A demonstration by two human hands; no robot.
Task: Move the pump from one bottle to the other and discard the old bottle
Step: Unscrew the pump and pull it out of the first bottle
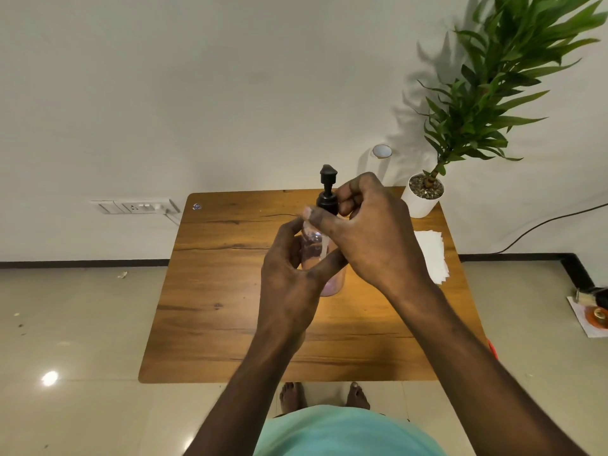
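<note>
A clear bottle [312, 248] with a little pink liquid at its bottom is held upright over the middle of the wooden table [214, 291]. My left hand [289, 278] wraps around its body from the left. A black pump [327, 189] sits in the bottle's neck, its white tube visible inside. My right hand [371, 225] grips the pump's black collar from the right, fingers curled around it. A second bottle is not visible; my hands may hide it.
A potted green plant in a white pot [422, 195] stands at the table's far right corner. A stack of white paper napkins [431, 255] lies on the right side. A small white cup-like object [381, 151] sits behind the table. My bare feet [324, 394] stand at the near edge.
</note>
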